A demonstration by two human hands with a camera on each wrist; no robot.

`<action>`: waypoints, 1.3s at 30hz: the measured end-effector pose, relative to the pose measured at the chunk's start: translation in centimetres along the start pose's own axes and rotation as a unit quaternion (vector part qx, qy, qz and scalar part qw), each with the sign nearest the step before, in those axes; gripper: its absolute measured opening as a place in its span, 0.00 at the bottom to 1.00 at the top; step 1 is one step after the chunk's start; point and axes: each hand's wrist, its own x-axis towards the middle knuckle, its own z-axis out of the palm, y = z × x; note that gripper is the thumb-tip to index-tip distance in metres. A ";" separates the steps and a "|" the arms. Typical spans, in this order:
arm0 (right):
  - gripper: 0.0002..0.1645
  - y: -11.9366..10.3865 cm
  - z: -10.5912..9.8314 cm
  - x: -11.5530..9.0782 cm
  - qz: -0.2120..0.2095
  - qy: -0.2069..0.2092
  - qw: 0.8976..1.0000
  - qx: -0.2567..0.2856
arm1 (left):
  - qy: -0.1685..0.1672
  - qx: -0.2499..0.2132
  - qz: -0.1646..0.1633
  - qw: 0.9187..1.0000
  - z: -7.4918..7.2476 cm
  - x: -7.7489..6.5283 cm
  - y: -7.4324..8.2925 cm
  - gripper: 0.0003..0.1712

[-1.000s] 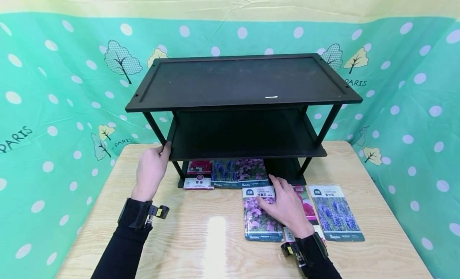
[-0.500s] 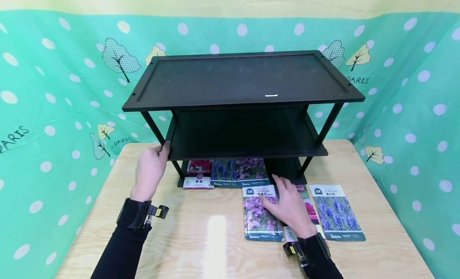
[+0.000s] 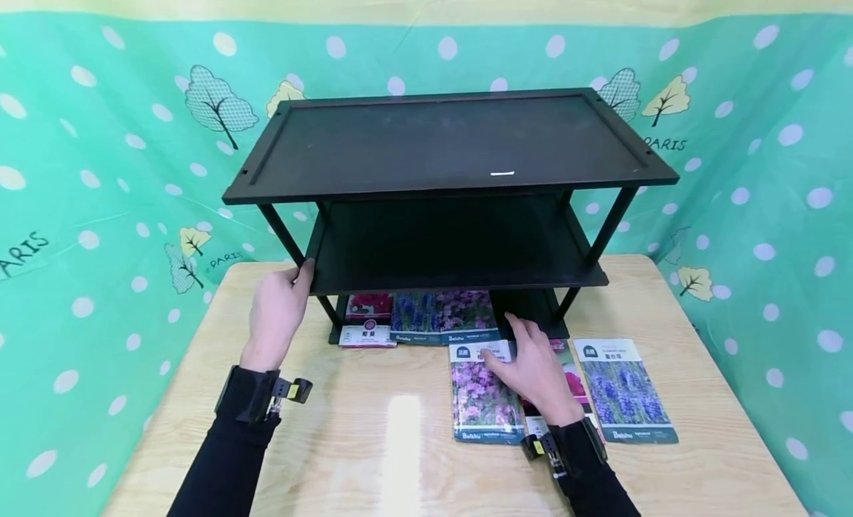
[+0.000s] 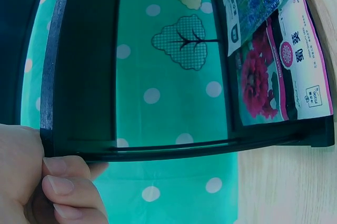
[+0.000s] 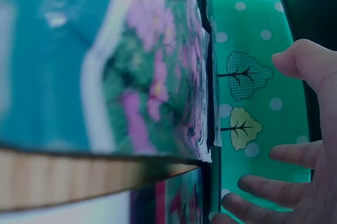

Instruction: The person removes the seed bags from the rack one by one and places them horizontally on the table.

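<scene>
A black three-tier shelf rack [image 3: 460, 243] stands on the wooden table. My left hand [image 3: 276, 313] grips the left front corner of its middle tier; in the left wrist view, the fingers [image 4: 73, 192] curl below the edge. Above two flower seed packets, a purple-flowered packet [image 3: 485, 402] and a pink-flowered packet [image 3: 574, 380] partly covered by the hand, hovers my right hand [image 3: 533, 369]. Its fingers are spread and hold nothing, seen apart from the packets in the right wrist view. A lavender seed packet [image 3: 626, 391] lies to the right.
On the rack's bottom tier, several seed packets lie side by side: a hollyhock packet [image 3: 368, 321] at left, then a blue-flowered packet [image 3: 415, 318] and another purple-flowered packet [image 3: 469, 317]. A green dotted curtain [image 3: 87, 169] surrounds the table [image 3: 346, 443] at the back and sides.
My right hand has shifted slightly forward over the packets. The left hand keeps its grip, and the packets stay where they were. The head view has tilted a little.
</scene>
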 end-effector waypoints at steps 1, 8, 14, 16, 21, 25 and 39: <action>0.54 0.0 0.0 0.1 0.002 -0.003 1.000 0.002 | -0.001 0.002 -0.001 1.000 -0.1 0.0 0.0 0.36; 0.53 -0.2 0.1 1.1 0.015 -0.012 1.000 0.022 | 0.001 0.005 -0.004 1.000 -0.2 -0.2 0.1 0.35; 0.52 -0.2 0.3 1.7 0.026 -0.024 0.999 0.034 | 0.005 0.009 0.001 1.000 -0.2 -0.2 -0.1 0.35; 0.50 -0.2 0.4 1.9 0.028 -0.027 0.999 0.037 | 0.005 0.009 0.002 1.000 -0.2 -0.2 -0.1 0.35; 0.44 -0.2 0.7 2.3 0.032 -0.031 0.998 0.044 | 0.004 0.010 0.003 1.000 -0.2 -0.1 -0.2 0.36; 0.41 -0.3 0.9 2.6 0.036 -0.028 0.998 0.048 | 0.001 0.012 0.001 1.000 -0.2 -0.1 -0.2 0.35; 0.29 -1.3 0.8 3.2 0.100 -0.071 0.991 0.044 | 0.000 0.009 0.003 1.000 -0.3 -0.1 -0.2 0.36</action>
